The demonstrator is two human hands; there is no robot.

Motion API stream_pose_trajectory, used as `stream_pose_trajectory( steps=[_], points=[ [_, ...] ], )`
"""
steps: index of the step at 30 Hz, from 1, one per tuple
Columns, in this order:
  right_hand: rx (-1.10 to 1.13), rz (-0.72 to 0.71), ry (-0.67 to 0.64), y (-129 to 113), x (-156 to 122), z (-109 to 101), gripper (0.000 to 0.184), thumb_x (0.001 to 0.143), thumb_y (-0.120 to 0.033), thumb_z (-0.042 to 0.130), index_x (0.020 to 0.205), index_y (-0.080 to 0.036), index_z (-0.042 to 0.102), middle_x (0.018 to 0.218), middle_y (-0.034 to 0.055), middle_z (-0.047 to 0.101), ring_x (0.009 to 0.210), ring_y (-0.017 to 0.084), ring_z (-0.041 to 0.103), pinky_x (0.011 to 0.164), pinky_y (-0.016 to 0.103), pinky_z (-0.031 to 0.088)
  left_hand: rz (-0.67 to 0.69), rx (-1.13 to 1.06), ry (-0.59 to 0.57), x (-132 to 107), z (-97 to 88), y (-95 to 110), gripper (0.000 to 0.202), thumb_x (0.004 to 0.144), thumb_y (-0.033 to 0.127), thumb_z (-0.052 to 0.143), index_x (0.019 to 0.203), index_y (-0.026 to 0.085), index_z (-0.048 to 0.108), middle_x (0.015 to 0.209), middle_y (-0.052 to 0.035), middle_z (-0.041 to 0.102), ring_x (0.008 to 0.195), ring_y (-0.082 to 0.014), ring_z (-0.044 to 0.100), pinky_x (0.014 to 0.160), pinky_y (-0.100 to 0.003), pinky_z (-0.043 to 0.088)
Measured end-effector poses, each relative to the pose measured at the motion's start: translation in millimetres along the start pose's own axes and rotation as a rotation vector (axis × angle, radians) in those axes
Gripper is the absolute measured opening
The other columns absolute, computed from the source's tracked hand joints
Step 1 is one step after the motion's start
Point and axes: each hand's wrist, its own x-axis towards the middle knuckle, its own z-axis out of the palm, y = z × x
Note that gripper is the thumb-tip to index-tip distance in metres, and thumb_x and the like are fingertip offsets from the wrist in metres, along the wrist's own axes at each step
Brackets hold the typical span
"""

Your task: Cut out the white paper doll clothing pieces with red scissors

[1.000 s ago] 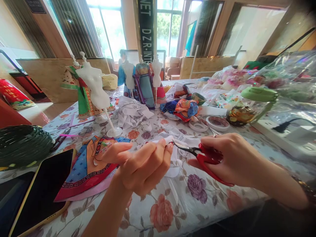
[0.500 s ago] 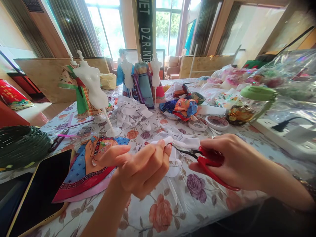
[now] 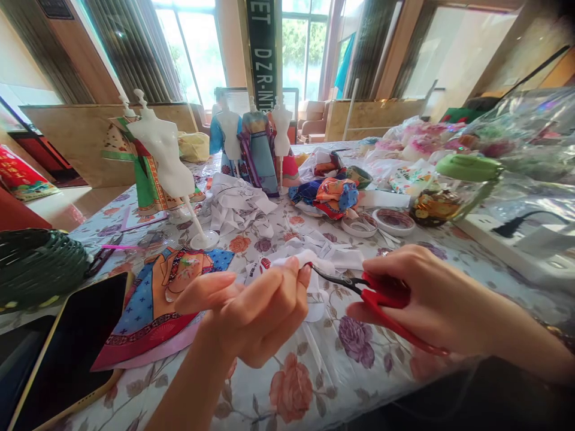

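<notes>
My right hand [image 3: 417,299] is closed round red-handled scissors [image 3: 381,305], whose dark blades point left. The blade tips meet the fingertips of my left hand [image 3: 260,311], which is pinched. A tiny dark red piece [image 3: 309,264] shows at those fingertips; its kind is too small to make out. Under and behind the hands lie white paper scraps [image 3: 323,248], some with print. To the left of my left hand, a blue, orange and red doll-sized garment [image 3: 157,305] lies flat on the floral tablecloth [image 3: 251,389].
Small white mannequins [image 3: 162,155] stand at the left and back, some beside dressed ones. Tape rolls [image 3: 394,221], bundled colourful cloth [image 3: 330,194] and a green-lidded jar [image 3: 469,170] sit beyond my hands. A phone [image 3: 74,335] and a dark woven basket [image 3: 40,269] are at left.
The view has shifted slightly. My right hand has turned the scissors a little, the lower handle swinging down and right. My left hand keeps its pinch at the blade tips.
</notes>
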Motion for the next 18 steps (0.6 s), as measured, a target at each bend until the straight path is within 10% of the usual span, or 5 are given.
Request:
stream_pose_trajectory(
  steps=[18],
  points=[
    [0.622,0.108,-0.237,0.8,9.2,-4.6,0.052,0.077,-0.059,0.064,0.050,-0.018,0.046,0.055,-0.0035,0.034,0.050,0.010,0.033,0.042,0.024,0.025,0.032,-0.069,0.030,-3.4,0.6,-8.0,0.014,0.077,0.009,0.074,0.076,0.023,0.075,0.075,0.0069,0.076,0.066,-0.0098,0.060,0.055,-0.028,0.040]
  ],
)
